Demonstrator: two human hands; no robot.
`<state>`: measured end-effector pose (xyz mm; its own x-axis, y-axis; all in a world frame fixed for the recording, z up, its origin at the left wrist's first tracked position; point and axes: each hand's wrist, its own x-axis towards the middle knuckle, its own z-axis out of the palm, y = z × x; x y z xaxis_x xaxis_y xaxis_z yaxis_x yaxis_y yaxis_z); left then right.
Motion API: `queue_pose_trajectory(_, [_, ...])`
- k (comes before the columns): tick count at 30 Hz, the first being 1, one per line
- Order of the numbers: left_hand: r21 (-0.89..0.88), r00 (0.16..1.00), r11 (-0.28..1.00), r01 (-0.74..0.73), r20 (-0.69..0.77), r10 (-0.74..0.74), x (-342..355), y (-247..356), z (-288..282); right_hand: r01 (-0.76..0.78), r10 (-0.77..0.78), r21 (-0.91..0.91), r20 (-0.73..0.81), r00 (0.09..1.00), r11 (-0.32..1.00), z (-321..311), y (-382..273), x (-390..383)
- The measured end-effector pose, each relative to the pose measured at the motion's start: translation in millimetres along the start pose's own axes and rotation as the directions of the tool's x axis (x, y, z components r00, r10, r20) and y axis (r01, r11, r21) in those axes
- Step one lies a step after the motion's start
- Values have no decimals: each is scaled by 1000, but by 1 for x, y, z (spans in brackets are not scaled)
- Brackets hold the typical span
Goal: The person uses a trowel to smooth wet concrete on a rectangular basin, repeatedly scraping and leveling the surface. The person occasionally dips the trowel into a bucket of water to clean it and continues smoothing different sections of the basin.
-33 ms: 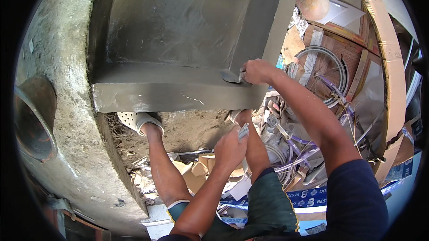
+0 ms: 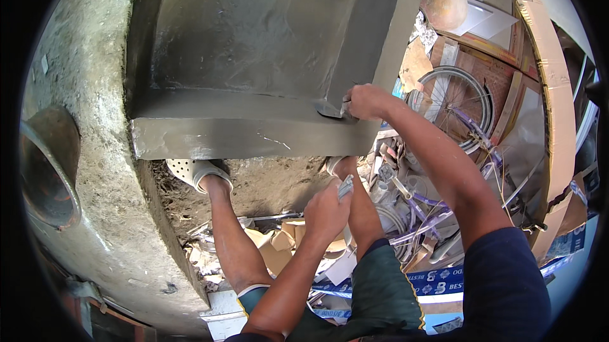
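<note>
Hands (image 2: 366,102), trowel (image 2: 328,110) on wet cement (image 2: 241,38), bicycle wheel (image 2: 451,107)

Bright, soft light, mostly sharp
Pale glare streaks the wet cement (image 2: 254,31); fisheye distortion bows the cardboard (image 2: 554,88); corners go black.

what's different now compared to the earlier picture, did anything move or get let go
Nothing visibly changed. The right hand still grips the trowel at the inner corner of the wet cement ledge, the left hand still holds a small grey item too unclear to identify, and the pale perforated clog stayed put.
</note>
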<state>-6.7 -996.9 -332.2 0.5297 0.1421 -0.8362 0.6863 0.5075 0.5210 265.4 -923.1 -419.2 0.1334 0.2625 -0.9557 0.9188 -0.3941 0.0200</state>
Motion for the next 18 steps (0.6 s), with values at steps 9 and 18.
queue_pose_trajectory(9, [-34, 1000, 999, -16, -14, 16, 6, 4, -10, -222, 182, 164, 225, 957, 961, -22, -7, 30])
queue_pose_trajectory(18, [-61, 999, 998, -32, -44, 29, 5, 17, -19, 172, -124, -134, 309, 943, 976, -44, -62, 42])
